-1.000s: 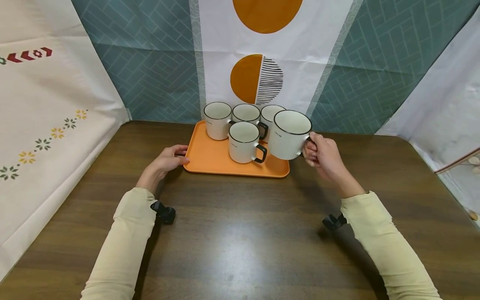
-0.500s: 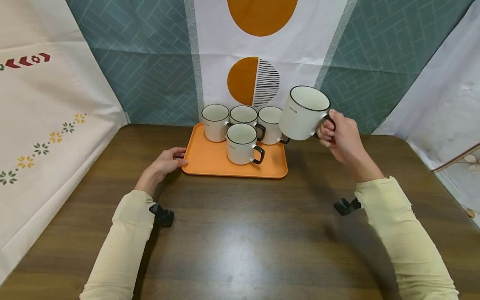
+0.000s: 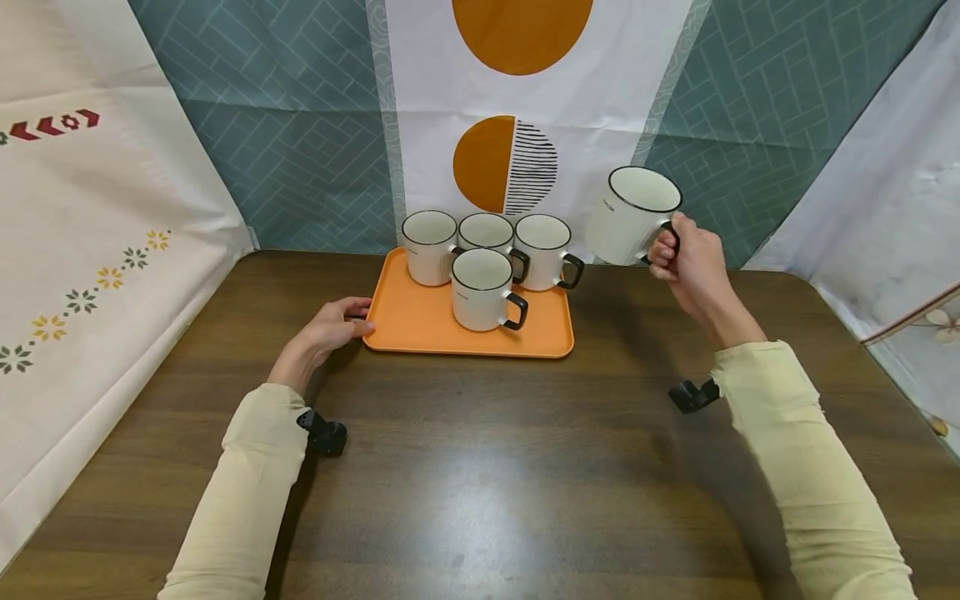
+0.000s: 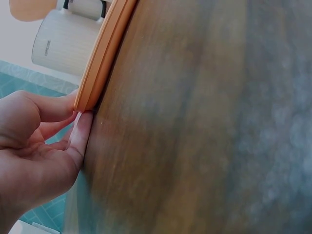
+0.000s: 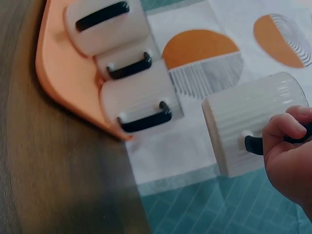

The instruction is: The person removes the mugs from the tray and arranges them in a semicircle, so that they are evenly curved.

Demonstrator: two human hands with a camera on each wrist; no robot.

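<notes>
My right hand (image 3: 696,265) grips the black handle of a white, dark-rimmed mug (image 3: 626,223) and holds it in the air, to the right of the orange tray (image 3: 416,321). The mug tilts slightly, its ribbed side showing in the right wrist view. My left hand (image 3: 327,327) pinches the tray's left edge; in the left wrist view its fingers (image 4: 80,134) lie at the tray's corner, above and below the rim. Several matching mugs stand upright on the tray: a row at the back, with the right-hand mug (image 3: 542,257) at its end, and a single front mug (image 3: 478,307).
The tray sits at the back of a brown wooden table (image 3: 450,467). Behind it hangs a teal cloth (image 3: 300,167) with a white printed panel (image 3: 585,100). White cloth (image 3: 112,275) borders the left side, and more pale fabric hangs at the right.
My right hand has raised the mug off the tray area and moved it right, away from the other mugs. The left hand stays at the tray's edge.
</notes>
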